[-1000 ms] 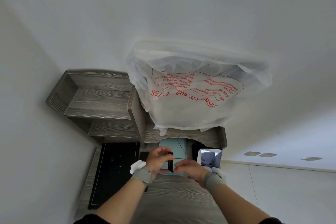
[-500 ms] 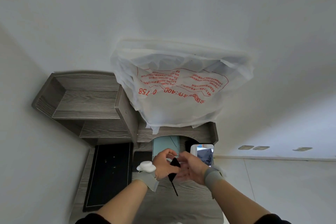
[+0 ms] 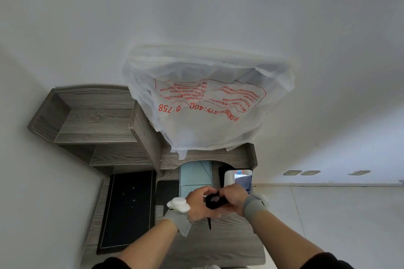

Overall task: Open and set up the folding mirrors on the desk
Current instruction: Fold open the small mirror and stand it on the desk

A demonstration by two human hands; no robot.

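Change: both hands now sit lower and closer together than half a second ago — black folding mirror turned, small round glass facing up.
Black mat (image 3: 129, 209): flat on desk (image 3: 236, 244), left side.
Left hand (image 3: 200, 204): fingers curled around mirror's left edge.
Black folding mirror (image 3: 215, 200): held above desk, between both hands.
Right hand (image 3: 234, 197): fingers closed on right edge.
Standing mirror (image 3: 239, 179): upright, just behind.

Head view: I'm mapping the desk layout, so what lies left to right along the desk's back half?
Large black rectangular mat → pale teal folding mirror → black-framed standing mirror with a reflection.
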